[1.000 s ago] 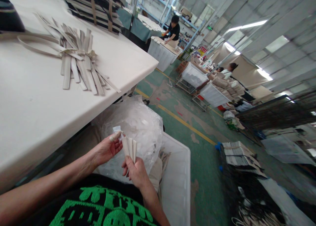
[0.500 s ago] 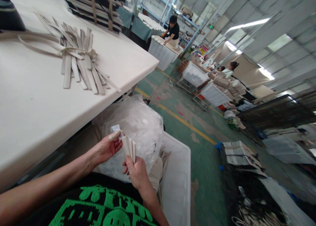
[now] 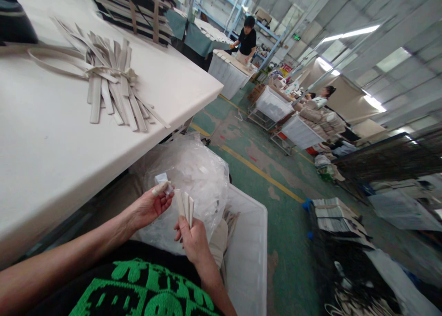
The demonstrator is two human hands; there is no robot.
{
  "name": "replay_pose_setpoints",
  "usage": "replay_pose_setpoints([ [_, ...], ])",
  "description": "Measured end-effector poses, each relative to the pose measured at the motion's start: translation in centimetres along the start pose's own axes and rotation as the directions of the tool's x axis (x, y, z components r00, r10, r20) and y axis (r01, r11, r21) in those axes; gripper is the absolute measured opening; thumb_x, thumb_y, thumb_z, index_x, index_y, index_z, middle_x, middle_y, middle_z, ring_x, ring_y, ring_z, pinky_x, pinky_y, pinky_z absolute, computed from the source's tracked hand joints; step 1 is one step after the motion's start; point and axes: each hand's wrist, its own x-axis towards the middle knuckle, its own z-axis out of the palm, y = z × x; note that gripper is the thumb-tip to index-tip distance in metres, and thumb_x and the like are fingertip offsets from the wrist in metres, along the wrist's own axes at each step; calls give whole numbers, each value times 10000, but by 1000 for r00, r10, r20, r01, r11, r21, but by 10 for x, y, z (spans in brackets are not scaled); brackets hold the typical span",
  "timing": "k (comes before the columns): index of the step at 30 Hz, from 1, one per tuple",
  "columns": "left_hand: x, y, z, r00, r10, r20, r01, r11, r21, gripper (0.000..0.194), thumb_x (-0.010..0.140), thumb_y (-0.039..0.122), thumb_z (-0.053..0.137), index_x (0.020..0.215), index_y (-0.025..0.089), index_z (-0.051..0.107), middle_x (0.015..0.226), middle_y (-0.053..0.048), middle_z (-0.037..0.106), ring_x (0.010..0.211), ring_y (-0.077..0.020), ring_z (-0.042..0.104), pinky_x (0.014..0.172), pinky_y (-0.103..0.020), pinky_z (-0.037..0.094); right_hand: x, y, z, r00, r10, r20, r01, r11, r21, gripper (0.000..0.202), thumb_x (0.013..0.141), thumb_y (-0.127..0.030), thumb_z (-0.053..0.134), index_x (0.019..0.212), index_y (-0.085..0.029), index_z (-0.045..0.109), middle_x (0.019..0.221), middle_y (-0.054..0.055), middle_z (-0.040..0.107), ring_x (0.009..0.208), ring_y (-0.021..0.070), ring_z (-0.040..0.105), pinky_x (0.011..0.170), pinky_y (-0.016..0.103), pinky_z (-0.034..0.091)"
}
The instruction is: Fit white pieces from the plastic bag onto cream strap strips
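My right hand (image 3: pixel 194 240) is closed around the lower part of a few cream fabric straps (image 3: pixel 185 206), whose upper ends fan out. Close by on the left, my left hand (image 3: pixel 152 207) has its fingers curled, pinching a small white label (image 3: pixel 168 188) between thumb and fingertips. A wrap covers one of its fingertips. Just above that hand is another small white piece (image 3: pixel 160 178); whether the fingers touch it I cannot tell. Under both hands lies a clear plastic bag (image 3: pixel 203 178), with small pale pieces showing through it.
A white table (image 3: pixel 44 164) at left carries a tied bundle of cream straps (image 3: pixel 117 90) and a stack of striped dark fabric (image 3: pixel 134 14). The plastic bag rests over a white bin (image 3: pixel 247 242). A co-worker (image 3: pixel 246 40) stands at a far table; stacked goods (image 3: pixel 333 215) lie at right.
The straps in my right hand have shifted slightly right, away from my left hand, and the label shows more clearly. In the background, the co-worker has straightened up and drawn one arm back.
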Motion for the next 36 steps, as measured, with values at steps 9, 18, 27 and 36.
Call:
replay_pose_setpoints([
  [9,4,-3,-4,999,17,38,-19,999,40,214,958,139,521,804,133,670,706,-51,711,576,-127,688,555,-200,577,0,2,5,998,18,52,-14,998,-64,535,981,-573,388,795,-167,682,556,11,632,471,109,534,543,210,423],
  [18,0,-18,-9,990,20,137,-42,987,157,122,761,186,803,771,122,700,714,-48,714,604,-131,676,589,-198,574,8,-2,3,992,47,116,-46,999,-15,611,962,-652,347,837,-147,670,567,15,620,433,95,500,469,191,399],
  [27,-7,2,-5,985,165,49,-170,979,116,78,747,117,795,790,115,730,702,-41,715,586,-118,659,579,-188,565,-7,-16,-31,983,-15,184,-8,992,122,555,922,-654,453,912,-134,648,596,-5,601,431,90,536,441,185,399],
  [36,-11,-5,1,980,162,115,-177,974,140,203,607,158,901,717,94,742,686,-50,707,590,-115,635,589,-196,553,2,-33,-39,991,-75,114,67,995,72,488,952,-595,444,895,-147,631,630,-2,618,454,95,558,467,193,420],
])
